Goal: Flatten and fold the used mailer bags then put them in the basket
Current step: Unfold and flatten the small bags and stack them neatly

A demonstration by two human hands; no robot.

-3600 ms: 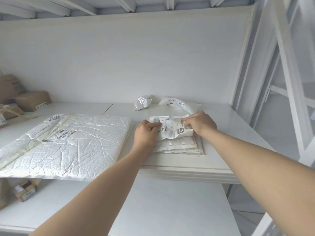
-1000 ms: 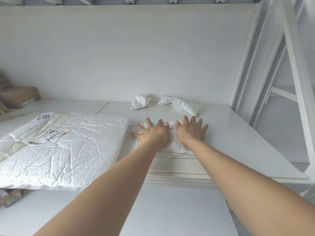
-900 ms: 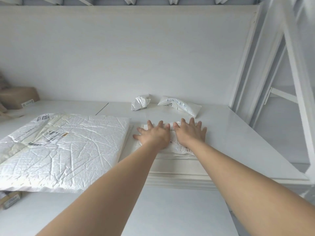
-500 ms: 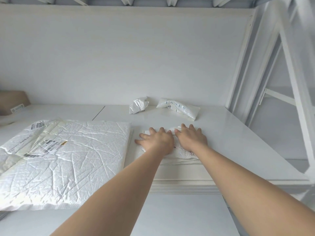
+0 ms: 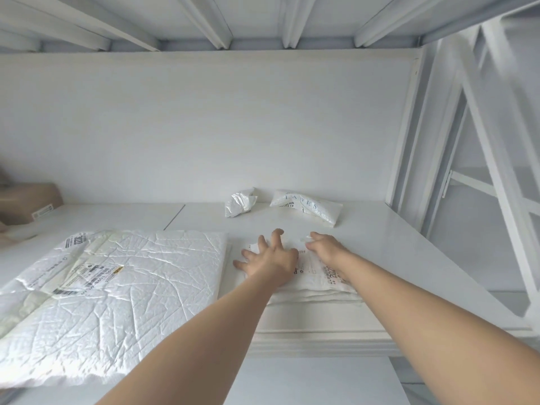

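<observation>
White mailer bag (image 5: 318, 274) lay folded, middle of the frame.
Left hand (image 5: 270, 260) pressed it, fingers wide; right hand (image 5: 328, 248) touched it, hold unclear. Two crumpled bags (image 5: 240, 201) above waited; no basket showed.

Brown cardboard box with white label (image 5: 32, 204) far left on the white flat desktop (image 5: 380, 238), against plain white back wall (image 5: 204, 127). White slatted beams (image 5: 216, 24) overhead. White diagonal-braced frame (image 5: 493, 159) right, blurred.

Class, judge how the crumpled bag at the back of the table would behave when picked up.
The crumpled bag is probably floppy: its thin film is creased and bunched. Likely light, as it looks empty. Its glossy surface may slip.
</observation>
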